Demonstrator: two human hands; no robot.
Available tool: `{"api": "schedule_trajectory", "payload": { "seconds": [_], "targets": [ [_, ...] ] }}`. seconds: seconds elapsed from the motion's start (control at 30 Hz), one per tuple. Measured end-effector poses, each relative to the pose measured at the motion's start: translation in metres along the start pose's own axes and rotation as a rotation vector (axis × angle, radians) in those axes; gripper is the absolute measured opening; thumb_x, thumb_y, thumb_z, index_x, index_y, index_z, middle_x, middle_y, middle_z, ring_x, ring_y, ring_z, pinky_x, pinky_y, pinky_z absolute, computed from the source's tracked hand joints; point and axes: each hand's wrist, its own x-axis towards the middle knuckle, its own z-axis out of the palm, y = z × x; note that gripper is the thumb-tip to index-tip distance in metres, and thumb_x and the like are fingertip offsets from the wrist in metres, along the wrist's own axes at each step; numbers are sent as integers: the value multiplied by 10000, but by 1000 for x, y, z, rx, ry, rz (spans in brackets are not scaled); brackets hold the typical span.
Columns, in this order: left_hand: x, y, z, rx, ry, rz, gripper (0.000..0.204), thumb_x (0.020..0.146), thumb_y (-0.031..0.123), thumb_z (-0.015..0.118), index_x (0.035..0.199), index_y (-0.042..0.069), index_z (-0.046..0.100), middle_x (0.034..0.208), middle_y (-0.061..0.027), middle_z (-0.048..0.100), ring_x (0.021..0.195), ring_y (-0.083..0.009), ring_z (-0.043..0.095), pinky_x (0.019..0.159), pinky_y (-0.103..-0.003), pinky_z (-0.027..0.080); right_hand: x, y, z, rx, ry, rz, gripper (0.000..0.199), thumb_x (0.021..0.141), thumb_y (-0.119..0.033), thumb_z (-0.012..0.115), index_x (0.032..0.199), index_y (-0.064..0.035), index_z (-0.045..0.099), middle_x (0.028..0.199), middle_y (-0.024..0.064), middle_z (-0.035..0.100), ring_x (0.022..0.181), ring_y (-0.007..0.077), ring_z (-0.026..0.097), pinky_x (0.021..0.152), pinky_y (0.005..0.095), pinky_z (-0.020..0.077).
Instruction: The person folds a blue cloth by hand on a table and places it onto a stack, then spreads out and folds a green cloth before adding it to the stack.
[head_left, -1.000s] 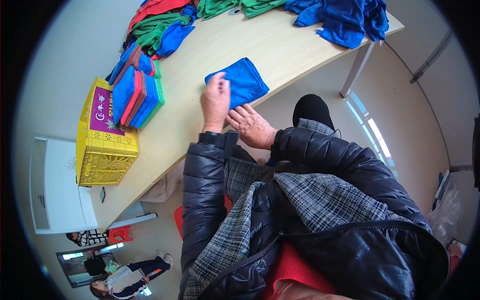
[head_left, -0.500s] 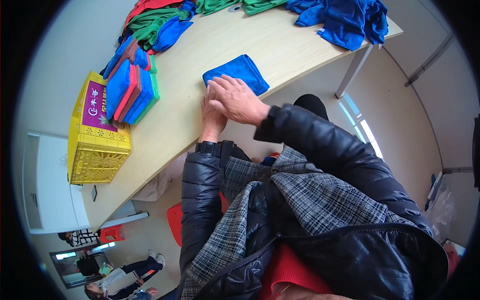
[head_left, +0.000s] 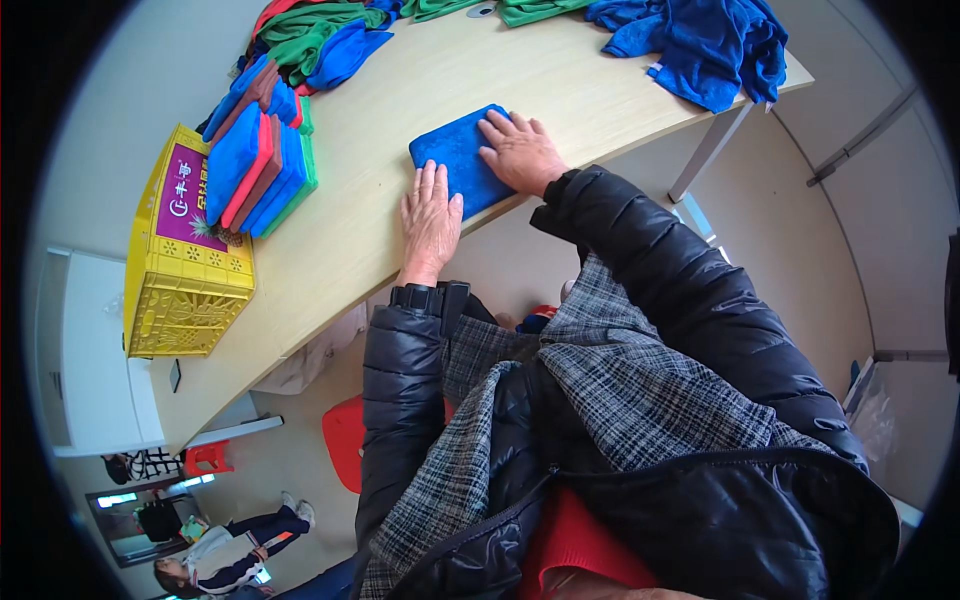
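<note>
A folded blue cloth [head_left: 462, 160] lies flat on the pale wooden table [head_left: 360, 150], close to its near edge. My left hand [head_left: 432, 225] rests at the cloth's near left corner, fingers stretched out and touching it. Flat on the right part of the cloth lies my right hand [head_left: 520, 152], its fingers spread. Neither hand grips anything. Part of the cloth is covered by the fingers.
To the left, a stack of folded cloths [head_left: 262, 170] in several colours stands beside a yellow crate [head_left: 190, 300]. Loose cloths [head_left: 300, 40] pile up at the far left, and blue ones [head_left: 700, 45] at the far right. A phone-like dark object [head_left: 175, 375] lies near the crate.
My hands were together, the right over the left, at the cloth's near left corner. Now they are apart, with the right moved rightward onto the cloth. The view has shifted slightly.
</note>
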Motion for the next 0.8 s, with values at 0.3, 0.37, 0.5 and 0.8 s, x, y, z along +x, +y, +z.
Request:
{"api": "schedule_trajectory", "payload": {
  "seconds": [0.3, 0.37, 0.5, 0.8],
  "targets": [
    [8, -26, -7, -65, 49, -13, 566, 1012, 328, 453, 1505, 63, 367, 1583, -129, 335, 1463, -303, 300, 1181, -530, 230, 6, -9, -29, -186, 88, -63, 535, 983, -327, 503, 1438, -51, 451, 1530, 144, 401, 1435, 372, 333, 1144, 571, 287],
    [25, -29, -10, -66, 192, 40, 524, 1003, 301, 465, 1460, 50, 421, 1528, -148, 409, 1419, -317, 365, 1153, -517, 281, 14, -25, -23, -4, 71, -132, 526, 958, -287, 532, 1419, -42, 467, 1506, 160, 432, 1415, 368, 368, 1145, 558, 293],
    [66, -18, -2, -43, 192, 149, 491, 993, 292, 481, 1421, 53, 457, 1497, -136, 441, 1406, -317, 380, 1134, -511, 304, 26, -35, -4, 103, -125, -116, 518, 985, -302, 451, 1440, -55, 457, 1516, 154, 432, 1428, 376, 358, 1155, 540, 275],
    [65, -21, 19, -29, 53, -74, 617, 1036, 505, 353, 1499, 100, 398, 1566, -116, 373, 1474, -312, 277, 1188, -508, 225, 22, -26, 14, 10, 44, -121, 519, 992, -399, 425, 1394, -85, 518, 1451, 120, 502, 1374, 344, 413, 1138, 494, 294]
  ]
}}
